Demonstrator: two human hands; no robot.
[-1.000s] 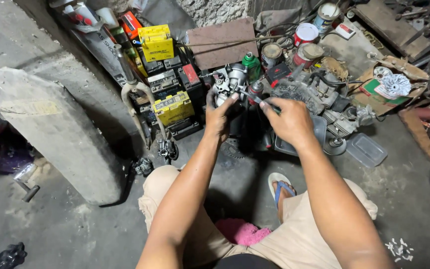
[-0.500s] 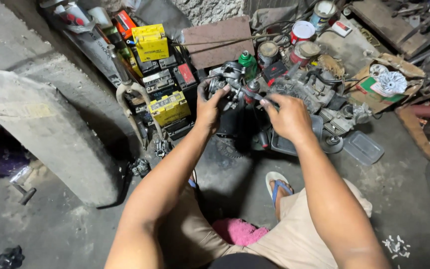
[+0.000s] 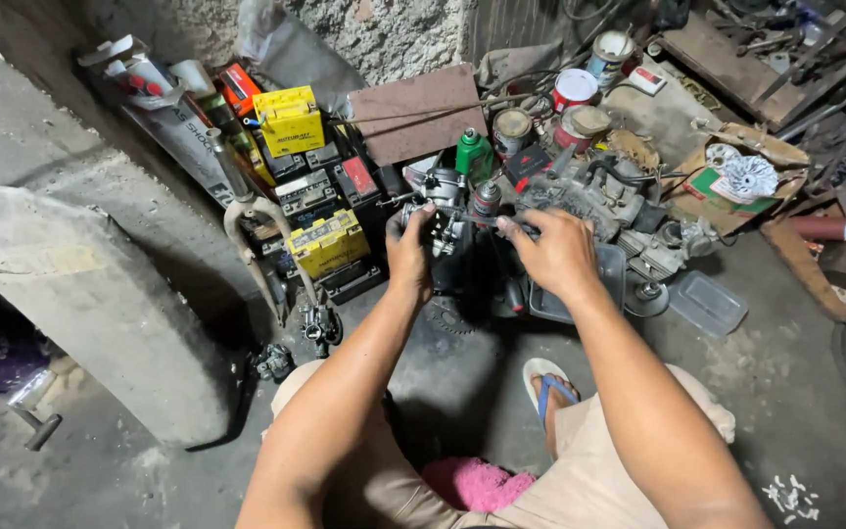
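Observation:
My left hand (image 3: 409, 253) grips a small grey metal carburetor (image 3: 446, 204) and holds it up in front of me. My right hand (image 3: 552, 253) is closed around the dark handle of a thin tool (image 3: 482, 220) whose shaft points left into the carburetor. Both arms reach forward from my lap over the dark floor. The tool's tip is hidden against the carburetor body.
Yellow and black batteries (image 3: 329, 241) lie left of my hands, beside a chrome fork part (image 3: 247, 211). Cans (image 3: 573, 90), a green bottle (image 3: 473, 152) and engine parts (image 3: 599, 196) crowd the back. A concrete block (image 3: 90, 304) lies at left. A clear plastic tray (image 3: 707, 302) is at right.
Both hands have stayed on the carburetor and tool, lifting slightly and forward. The camera view shifted a little closer.

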